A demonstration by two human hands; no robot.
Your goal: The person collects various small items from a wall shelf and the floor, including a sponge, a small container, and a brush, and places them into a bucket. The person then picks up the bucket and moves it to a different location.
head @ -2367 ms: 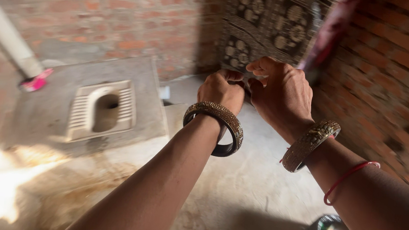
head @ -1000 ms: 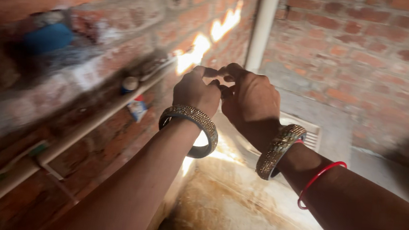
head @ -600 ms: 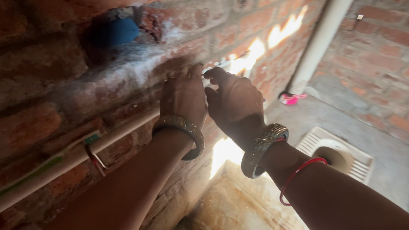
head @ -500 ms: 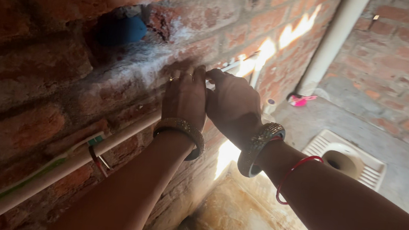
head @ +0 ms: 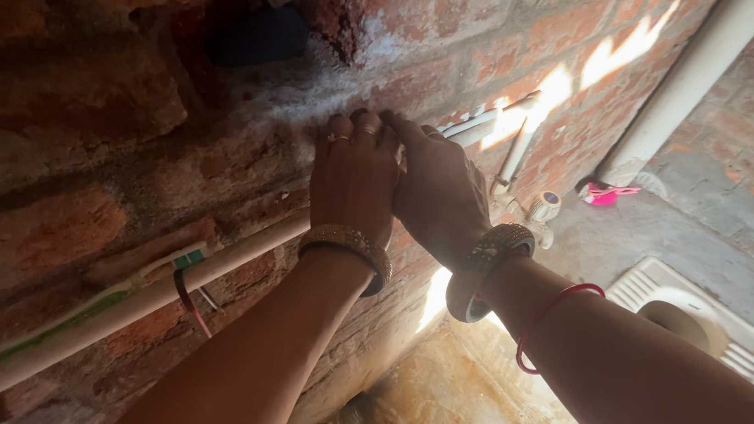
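Note:
My left hand [head: 353, 175] lies flat against the brick wall [head: 82, 119], knuckles up, fingers bent onto a whitish, dusty ledge. My right hand [head: 441, 198] is pressed beside it, its fingertips meeting the left hand's fingers. Whatever sits between the fingers is hidden. Both wrists wear golden bangles, and a red thread circles my right forearm. A thin white pipe [head: 244, 250] runs along the wall just under both hands. A dark hole [head: 256, 36] opens in the bricks above and to the left of them.
A tap fitting [head: 543, 206] hangs off the thin pipe to the right. A thick white pipe [head: 684, 85] stands upright in the corner, a pink object [head: 604, 194] at its foot. A squat toilet pan [head: 703, 319] sits in the wet concrete floor [head: 468, 414].
My hands were joined in mid-air near the toilet corner, fingers pinched together. The view swung to the brick wall and both hands moved onto it, above the pipe.

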